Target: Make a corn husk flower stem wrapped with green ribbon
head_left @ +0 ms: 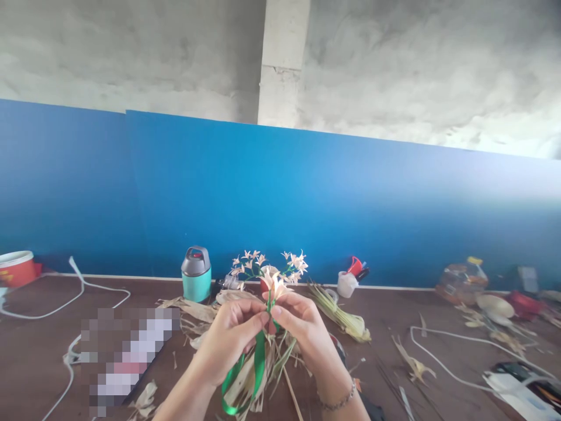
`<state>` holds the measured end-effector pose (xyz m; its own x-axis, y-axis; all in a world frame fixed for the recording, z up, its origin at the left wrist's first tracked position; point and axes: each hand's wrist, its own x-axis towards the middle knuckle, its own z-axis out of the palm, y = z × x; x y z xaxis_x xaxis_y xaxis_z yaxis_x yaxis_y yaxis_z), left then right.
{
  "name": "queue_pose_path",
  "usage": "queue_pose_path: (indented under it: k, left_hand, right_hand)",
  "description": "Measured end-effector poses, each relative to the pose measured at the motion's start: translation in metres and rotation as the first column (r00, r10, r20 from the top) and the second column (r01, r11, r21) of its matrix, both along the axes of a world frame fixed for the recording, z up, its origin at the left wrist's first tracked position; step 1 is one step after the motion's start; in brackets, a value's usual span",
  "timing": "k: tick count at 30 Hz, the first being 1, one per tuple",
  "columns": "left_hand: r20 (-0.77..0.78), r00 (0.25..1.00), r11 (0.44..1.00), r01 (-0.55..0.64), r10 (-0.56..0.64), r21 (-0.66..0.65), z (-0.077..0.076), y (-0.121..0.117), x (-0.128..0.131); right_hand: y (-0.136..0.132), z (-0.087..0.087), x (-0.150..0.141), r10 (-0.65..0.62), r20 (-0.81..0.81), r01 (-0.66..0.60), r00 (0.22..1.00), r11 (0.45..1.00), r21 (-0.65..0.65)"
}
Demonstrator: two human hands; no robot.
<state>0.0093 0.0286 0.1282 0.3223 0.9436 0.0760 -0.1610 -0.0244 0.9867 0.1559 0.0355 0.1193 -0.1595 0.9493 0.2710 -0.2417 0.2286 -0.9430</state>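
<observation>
Both hands, L [234, 330] & R [302, 327], had fingers pinched on the pale, pointy flower's [277, 286] green stem, w/ shiny green ribbon [259, 363] looping below, over dry, crinkly husks [245, 377].

This looks like a craft workspace, perhaps a small handmade-flower workshop. A dark brown tabletop [48, 327] carries scattered dry, pale husk strips [197, 310], a tied bundle of pale green stalks [339, 313], small pale pink artificial flowers on green stems [295, 263], and a white cup with red-handled and dark tools [347, 283]. White cables [456, 333] trail across it. Behind stand a plain blue partition panel [307, 199] and a bare, stained grey concrete wall [175, 64].
</observation>
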Motion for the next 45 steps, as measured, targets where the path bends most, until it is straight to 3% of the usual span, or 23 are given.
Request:
queue_pose_path:
  k: [8, 11, 15, 17, 21, 24, 28, 31, 37, 45]
  left_hand:
    - [-0.005, 0.999, 0.999, -0.043, 0.043, -0.007, -0.002, -0.002, 0.006]
    - [0.041, 0.996, 0.997, -0.074, 0.075, -0.017, -0.002, -0.001, 0.008]
    - [0.111, 0.988, 0.994, -0.105, 0.108, -0.032, -0.001, 0.000, 0.008]
    - [0.110, 0.989, 0.995, -0.099, 0.102, -0.028, 0.000, 0.000, 0.007]
    - [0.079, 0.995, 0.998, -0.052, 0.054, -0.027, 0.000, 0.002, 0.004]
    - [0.060, 0.998, 0.999, -0.013, 0.015, -0.033, -0.001, 0.003, 0.002]
    - [0.031, 0.999, 0.999, 0.038, -0.037, -0.038, -0.001, 0.003, 0.002]
    - [0.029, 0.999, 0.998, 0.043, -0.042, -0.035, -0.001, 0.002, 0.002]
    - [-0.079, 0.995, 0.996, -0.054, 0.060, 0.069, 0.002, -0.002, 0.002]
    - [0.096, 0.994, 0.995, -0.041, 0.050, -0.096, 0.000, -0.004, 0.009]
  right_hand:
    - [0.003, 0.001, -0.002, -0.080, -0.038, 0.081, 0.996, 0.996, 0.034]
    - [0.001, -0.001, -0.004, -0.187, 0.052, 0.177, 0.981, 0.973, 0.149]
    - [-0.004, 0.001, -0.009, -0.328, 0.116, 0.268, 0.938, 0.895, 0.357]
    - [-0.005, 0.001, -0.010, -0.295, 0.092, 0.249, 0.951, 0.908, 0.338]
    - [-0.001, 0.000, -0.007, -0.027, 0.000, 0.027, 1.000, 0.994, 0.106]
    - [0.004, -0.004, -0.003, 0.097, -0.080, -0.096, 0.992, 0.995, 0.013]
    - [0.009, -0.008, 0.003, 0.182, -0.112, -0.183, 0.977, 0.983, -0.001]
    - [0.009, -0.006, 0.005, 0.200, -0.073, -0.199, 0.977, 0.980, 0.013]
    - [0.004, -0.002, 0.000, 0.056, -0.020, -0.055, 0.998, 0.996, 0.076]
    - [0.010, -0.010, -0.001, 0.135, -0.118, -0.125, 0.984, 0.988, 0.086]
